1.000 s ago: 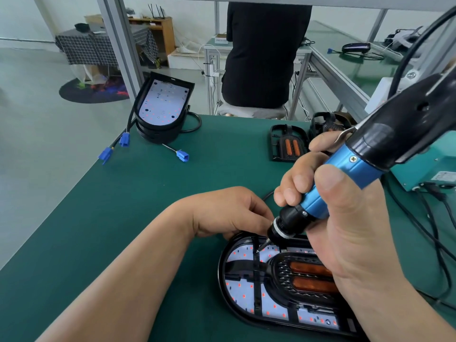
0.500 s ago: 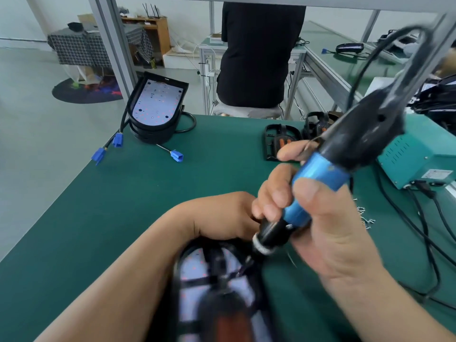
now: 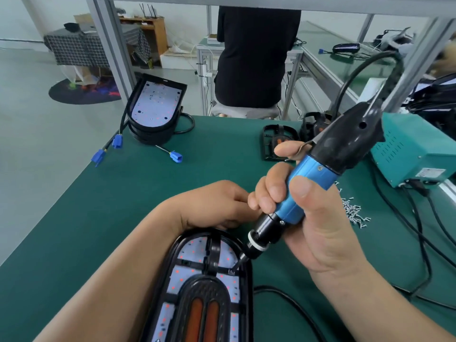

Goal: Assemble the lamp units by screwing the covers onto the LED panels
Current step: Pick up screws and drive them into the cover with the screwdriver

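Observation:
A lamp unit (image 3: pixel 197 287) lies lengthwise in front of me on the green mat: a white LED panel with red dots under a black cover with two orange strips. My right hand (image 3: pixel 303 218) grips a blue and black electric screwdriver (image 3: pixel 318 169), its bit tip down on the cover's right side near the rounded far end. My left hand (image 3: pixel 214 206) rests at that far end of the lamp, fingers curled against its edge; what they hold is hidden.
A stack of uncovered LED panels (image 3: pixel 155 107) with blue connectors (image 3: pixel 117 141) stands at the far left. Loose black covers (image 3: pixel 276 141) lie at the back centre. A teal power box (image 3: pixel 414 149) and loose screws (image 3: pixel 352 211) are on the right. A person sits beyond the table.
The lamp unit has been turned from lying crosswise to lying lengthwise toward me. The screwdriver bit has moved to a spot on the cover's right side.

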Demonstrator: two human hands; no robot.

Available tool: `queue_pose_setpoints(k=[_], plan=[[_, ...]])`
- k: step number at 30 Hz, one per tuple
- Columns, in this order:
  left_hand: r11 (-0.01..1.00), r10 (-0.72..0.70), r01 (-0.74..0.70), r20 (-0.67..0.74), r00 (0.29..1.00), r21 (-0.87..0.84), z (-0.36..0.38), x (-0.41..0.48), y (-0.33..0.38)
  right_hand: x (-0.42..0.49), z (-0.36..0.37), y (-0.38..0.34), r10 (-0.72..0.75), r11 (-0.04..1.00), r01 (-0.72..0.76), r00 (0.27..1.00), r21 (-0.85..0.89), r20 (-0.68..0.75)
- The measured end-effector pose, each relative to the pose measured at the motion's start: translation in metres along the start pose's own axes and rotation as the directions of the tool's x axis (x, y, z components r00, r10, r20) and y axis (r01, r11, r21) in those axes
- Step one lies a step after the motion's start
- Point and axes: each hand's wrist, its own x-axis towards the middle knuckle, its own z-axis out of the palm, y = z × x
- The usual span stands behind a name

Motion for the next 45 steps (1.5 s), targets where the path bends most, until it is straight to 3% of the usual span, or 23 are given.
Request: queue_pose_setpoints(k=[7,13,23,29,33,36,40,45], plan=[[0.997,0.049,-0.039,-0.165,0.985,0.064,0.002,0.006,0.000,0.010,-0.023,-0.014,-0.083,0.986,0.059,0.985,-0.158,-0.150],[0.997,0.020,-0.011,-0.112,0.994,0.081,-0.001,0.007,-0.006,0.018,-0.039,-0.023,-0.145,0.965,0.074,0.950,-0.250,-0.277],[0.999,0.016,-0.008,-0.158,0.987,0.049,-0.001,0.008,-0.007,0.019,-0.047,-0.029,-0.177,0.983,0.160,0.945,-0.086,-0.275],[0.997,0.040,-0.028,-0.184,0.982,0.070,-0.004,0.008,-0.012,0.021,-0.062,-0.038,-0.186,0.978,0.210,0.887,0.012,-0.422],[0.995,-0.021,0.032,-0.118,0.993,0.090,-0.008,0.003,-0.012,0.023,-0.068,-0.041,-0.189,0.972,0.234,0.844,0.029,-0.502],[0.987,-0.117,0.099,-0.142,0.983,-0.131,-0.009,0.006,-0.011,0.024,-0.071,-0.043,-0.191,0.967,0.250,0.830,0.044,-0.525],[0.829,-0.218,0.037,-0.261,0.940,-0.558,-0.006,0.019,-0.011,0.023,-0.072,-0.044,-0.194,0.963,0.263,0.817,0.052,-0.542],[0.655,-0.220,-0.013,-0.207,0.953,-0.756,-0.001,0.024,-0.012,0.022,-0.070,-0.042,-0.191,0.961,0.268,0.814,0.064,-0.549]])
